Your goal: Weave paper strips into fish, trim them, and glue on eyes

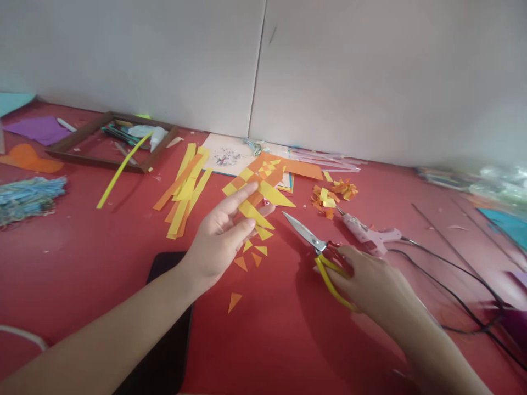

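My left hand (220, 236) pinches a woven piece of yellow and orange paper strips (251, 206) above the table. Two yellow ends of the piece are cut to slanted points on its right side. In my right hand (366, 274) is a pair of scissors (319, 247) with yellow and red handles. Their blades look closed and point up and left, a little apart from the paper. Below the woven piece lie several small paper triangles (241, 264). Orange paper (298, 168) and more yellow scraps are behind it.
Yellow and orange strips (187, 192) lie left of centre, near a brown wooden frame (94, 159) with tools inside. A pink glue gun (370, 233) and its black cord are at right, beside a scrap pile (346, 189). A dark flat device (164, 340) lies under my left forearm.
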The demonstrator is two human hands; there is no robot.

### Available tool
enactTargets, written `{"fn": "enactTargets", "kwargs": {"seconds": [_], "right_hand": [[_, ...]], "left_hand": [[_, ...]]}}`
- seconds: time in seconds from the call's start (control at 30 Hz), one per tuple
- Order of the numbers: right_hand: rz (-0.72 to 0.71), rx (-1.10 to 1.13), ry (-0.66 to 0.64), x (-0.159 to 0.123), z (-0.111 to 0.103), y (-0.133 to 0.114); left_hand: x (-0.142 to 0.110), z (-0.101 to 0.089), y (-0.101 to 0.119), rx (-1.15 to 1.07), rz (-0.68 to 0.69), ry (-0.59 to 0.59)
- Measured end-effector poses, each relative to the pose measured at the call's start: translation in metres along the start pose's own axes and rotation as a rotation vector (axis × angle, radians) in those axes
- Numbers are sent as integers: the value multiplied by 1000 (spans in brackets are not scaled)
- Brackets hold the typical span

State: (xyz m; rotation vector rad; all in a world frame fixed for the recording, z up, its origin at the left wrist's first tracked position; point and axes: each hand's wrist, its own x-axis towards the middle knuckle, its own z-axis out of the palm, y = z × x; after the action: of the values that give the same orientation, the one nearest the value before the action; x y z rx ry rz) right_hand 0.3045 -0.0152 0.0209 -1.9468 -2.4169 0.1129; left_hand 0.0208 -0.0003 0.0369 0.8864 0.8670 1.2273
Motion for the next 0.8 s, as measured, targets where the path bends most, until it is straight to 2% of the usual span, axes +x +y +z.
{"fn": "enactTargets", "kwargs": {"seconds": [0.07,0.17,0.23,0.3,0.37,0.43,0.63,0.7,0.8], "right_hand": [[78,-78,-44,1,-2,-5],[-8,-103,-80,2,-9,-7],[-87,-77,-22,1,-14,-10],[-91,-3,67,-1,-19,-18],[-81,165,117,-4,-24,-31],[-103,387,81,-6,-26,-48],[-56,1032,-220,10,-14,-90],[-33,1158,-263,18,-8,-99],[8,1157,-259,28,-4,-108]], "left_hand": [[-1,0,-1,8,-20,-45],[-3,2,-2,9,-45,-93],[-4,4,-2,6,-45,-103],[-5,7,-1,3,-26,-98],[-7,9,-1,10,-9,-88],[-9,10,0,33,-17,-85],[-10,8,-5,52,-58,-153],[-9,7,-8,-14,-55,-191],[-8,5,-10,-115,-77,-215]]}}
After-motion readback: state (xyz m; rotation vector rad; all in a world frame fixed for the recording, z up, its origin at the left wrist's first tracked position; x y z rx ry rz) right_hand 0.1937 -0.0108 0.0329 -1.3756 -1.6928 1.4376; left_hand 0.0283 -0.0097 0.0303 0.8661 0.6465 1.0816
